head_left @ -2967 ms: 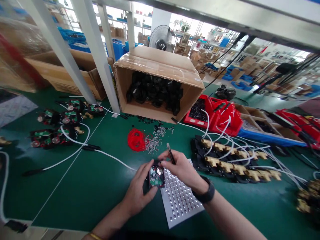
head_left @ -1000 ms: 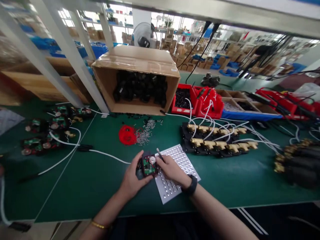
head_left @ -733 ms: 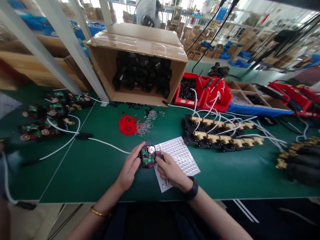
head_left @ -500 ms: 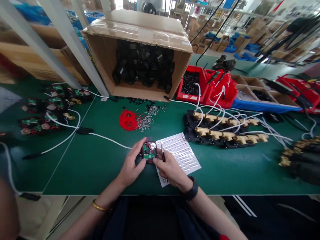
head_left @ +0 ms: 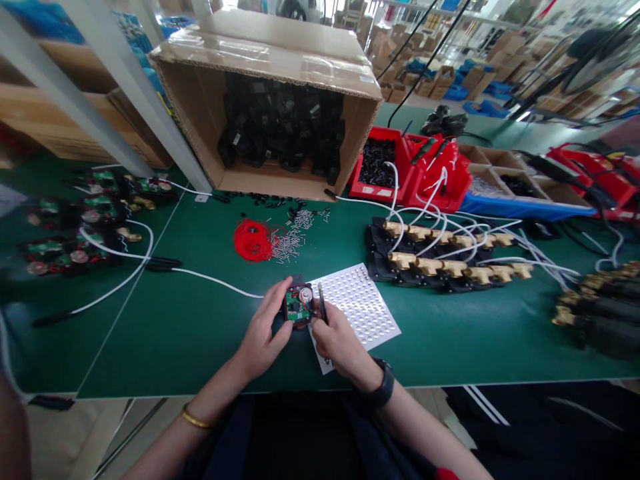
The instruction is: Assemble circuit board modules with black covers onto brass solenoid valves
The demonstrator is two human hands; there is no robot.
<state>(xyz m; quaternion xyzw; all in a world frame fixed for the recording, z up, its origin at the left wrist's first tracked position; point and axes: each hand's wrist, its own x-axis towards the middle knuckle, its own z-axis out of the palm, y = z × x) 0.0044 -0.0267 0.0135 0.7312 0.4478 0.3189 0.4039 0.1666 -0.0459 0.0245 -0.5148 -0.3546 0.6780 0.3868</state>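
My left hand [head_left: 264,335] grips a small black module [head_left: 299,305] with a green circuit board and a round silver part on top, held just above the green table [head_left: 175,340]. My right hand [head_left: 337,340] is closed round a thin dark tool [head_left: 323,311], a pair of tweezers by the look of it, its tip beside the module. Under my right hand lies a white perforated tray [head_left: 363,310]. A black watch sits on my right wrist, a gold bangle on my left.
A cardboard box [head_left: 273,100] on its side holds black parts. In front lie a red wire coil [head_left: 253,240] and scattered small pins [head_left: 295,233]. Brass-fitted units with white cables [head_left: 445,257] sit right, red bins [head_left: 415,173] behind, finished modules [head_left: 85,223] left.
The view has tilted down and pulled back, so the hands sit nearer the table's front edge. Both hands still hold the module and the tool; the tool lies lower beside the module.
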